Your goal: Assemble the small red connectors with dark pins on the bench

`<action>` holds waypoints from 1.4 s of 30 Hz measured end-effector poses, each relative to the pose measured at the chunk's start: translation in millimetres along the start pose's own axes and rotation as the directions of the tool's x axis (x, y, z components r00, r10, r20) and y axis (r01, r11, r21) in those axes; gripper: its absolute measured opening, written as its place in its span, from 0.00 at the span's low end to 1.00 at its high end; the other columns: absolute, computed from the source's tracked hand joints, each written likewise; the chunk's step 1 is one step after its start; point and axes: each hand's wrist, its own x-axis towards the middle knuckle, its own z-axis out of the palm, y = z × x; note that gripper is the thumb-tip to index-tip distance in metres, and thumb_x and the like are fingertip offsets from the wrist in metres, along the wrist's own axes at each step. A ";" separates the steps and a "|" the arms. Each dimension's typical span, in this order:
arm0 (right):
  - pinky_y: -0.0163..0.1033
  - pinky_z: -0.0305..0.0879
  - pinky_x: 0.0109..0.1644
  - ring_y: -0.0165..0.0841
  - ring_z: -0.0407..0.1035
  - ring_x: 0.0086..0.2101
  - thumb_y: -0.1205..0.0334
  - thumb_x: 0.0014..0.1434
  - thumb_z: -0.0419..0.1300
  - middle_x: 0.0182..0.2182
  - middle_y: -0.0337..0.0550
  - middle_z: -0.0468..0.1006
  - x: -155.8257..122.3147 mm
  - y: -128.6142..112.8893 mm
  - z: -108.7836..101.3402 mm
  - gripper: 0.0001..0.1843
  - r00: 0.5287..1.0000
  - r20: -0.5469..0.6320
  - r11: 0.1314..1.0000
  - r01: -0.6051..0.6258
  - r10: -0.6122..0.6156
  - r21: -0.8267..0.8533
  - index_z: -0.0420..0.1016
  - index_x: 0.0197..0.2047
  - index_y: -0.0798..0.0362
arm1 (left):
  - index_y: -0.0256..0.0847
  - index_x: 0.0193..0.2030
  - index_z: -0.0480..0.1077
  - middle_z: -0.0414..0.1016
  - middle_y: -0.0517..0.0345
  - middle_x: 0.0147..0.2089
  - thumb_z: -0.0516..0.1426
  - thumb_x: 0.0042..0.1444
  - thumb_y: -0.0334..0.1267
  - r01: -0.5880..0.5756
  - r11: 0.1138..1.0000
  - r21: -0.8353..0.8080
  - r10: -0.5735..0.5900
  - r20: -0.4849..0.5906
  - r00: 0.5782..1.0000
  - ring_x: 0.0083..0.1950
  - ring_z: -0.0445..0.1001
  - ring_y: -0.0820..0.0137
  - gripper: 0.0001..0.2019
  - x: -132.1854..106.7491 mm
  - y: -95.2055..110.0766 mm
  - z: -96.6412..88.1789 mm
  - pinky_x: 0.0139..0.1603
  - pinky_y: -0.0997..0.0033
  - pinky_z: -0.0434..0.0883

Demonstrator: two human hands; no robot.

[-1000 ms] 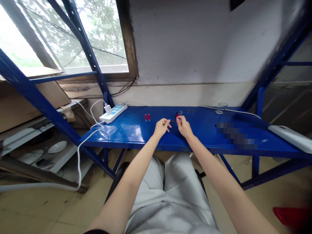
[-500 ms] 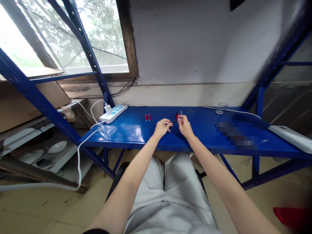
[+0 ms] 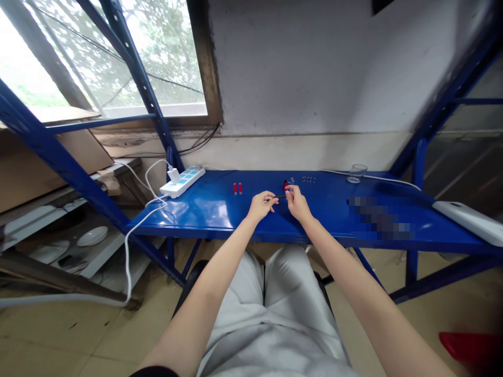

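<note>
Blue bench [image 3: 212, 209]: left hand [image 3: 260, 205], right hand [image 3: 297, 203] pinch 1 thin rod [image 3: 280, 196] (spanning 2 grips).

The left hand [image 3: 260, 206] and right hand [image 3: 297, 204] pinch a thin dark rod [image 3: 280, 197] above the blue shelf [image 3: 212, 209].

A blue metal worktop [image 3: 212, 212] runs along a grey wall. At its far left lies a white power strip [image 3: 183, 181], and its white cable [image 3: 126, 246] drops over the left edge to the floor. Two small red pieces [image 3: 237, 188] stand side by side left of centre. A row of small dark screws [image 3: 308, 179] sits at the far edge, with a clear glass [image 3: 357, 173] further right. A flat white device [image 3: 467, 220] lies at the right end. White plates [image 3: 91, 236] rest on a low shelf under the window [image 3: 98, 57].
</note>
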 end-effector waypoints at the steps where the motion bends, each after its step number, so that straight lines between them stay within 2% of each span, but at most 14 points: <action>1: 0.36 0.57 0.28 0.32 0.64 0.22 0.51 0.61 0.41 0.27 0.43 0.72 0.1 0.6 0.4 0.18 1.000 0.000 1.000 -0.002 0.002 -0.007 0.60 0.47 0.52 | 0.34 0.33 0.66 0.74 0.55 0.28 0.58 0.48 0.40 -0.003 1.000 0.006 0.003 0.001 1.000 0.18 0.68 0.79 0.11 0.1 -0.5 0.1 0.23 0.78 0.67; 6: 0.37 0.58 0.30 0.34 0.66 0.24 0.51 0.61 0.41 0.27 0.44 0.72 1.0 1.9 1.8 0.18 1.000 -0.004 1.000 -0.014 0.014 -0.019 0.60 0.47 0.52 | 0.36 0.35 0.66 0.73 0.57 0.29 0.57 0.49 0.41 -0.034 0.998 0.043 0.034 -0.019 0.999 0.18 0.67 0.80 0.11 -0.1 -2.3 1.4 0.21 0.79 0.66; 12: 0.37 0.58 0.29 0.33 0.65 0.23 0.51 0.61 0.42 0.23 0.40 0.70 2.1 1.0 2.1 0.17 0.999 -0.036 0.999 -0.014 0.016 0.052 0.60 0.46 0.51 | 0.39 0.38 0.68 0.71 0.59 0.33 0.57 0.50 0.40 -0.077 0.988 0.131 0.087 -0.070 0.994 0.19 0.67 0.81 0.10 -2.8 -0.5 2.4 0.21 0.80 0.65; 17: 0.37 0.59 0.29 0.32 0.64 0.23 0.51 0.60 0.42 0.23 0.39 0.69 2.5 2.4 2.6 0.16 0.999 -0.029 0.996 -0.019 0.022 0.091 0.59 0.46 0.51 | 0.39 0.40 0.69 0.71 0.58 0.35 0.58 0.49 0.41 -0.072 0.988 0.133 0.085 -0.097 0.992 0.19 0.68 0.81 0.12 -4.7 3.4 2.1 0.21 0.79 0.65; 28: 0.37 0.60 0.31 0.33 0.65 0.24 0.51 0.61 0.42 0.23 0.39 0.68 1.3 2.6 2.3 0.16 1.000 -0.005 0.999 0.004 -0.003 0.052 0.61 0.45 0.51 | 0.38 0.38 0.69 0.73 0.57 0.35 0.57 0.49 0.42 -0.041 0.995 0.092 0.049 -0.086 0.995 0.20 0.69 0.80 0.12 -4.2 3.9 1.6 0.22 0.80 0.65; 33: 0.37 0.59 0.30 0.33 0.64 0.23 0.51 0.61 0.41 0.23 0.39 0.67 0.9 2.8 1.9 0.17 1.000 0.016 0.999 -0.011 0.011 0.032 0.61 0.46 0.51 | 0.37 0.39 0.69 0.73 0.56 0.35 0.57 0.49 0.42 -0.038 0.994 0.102 0.046 -0.080 0.996 0.20 0.69 0.80 0.12 -3.3 1.6 1.3 0.22 0.80 0.66; 42: 0.39 0.62 0.33 0.34 0.67 0.26 0.52 0.61 0.41 0.24 0.41 0.69 1.8 5.8 2.7 0.16 0.999 0.024 0.998 -0.036 0.035 0.042 0.61 0.45 0.51 | 0.36 0.38 0.69 0.73 0.56 0.34 0.57 0.49 0.42 -0.042 0.996 0.079 0.046 -0.053 0.998 0.20 0.70 0.79 0.12 0.1 2.8 2.4 0.23 0.78 0.67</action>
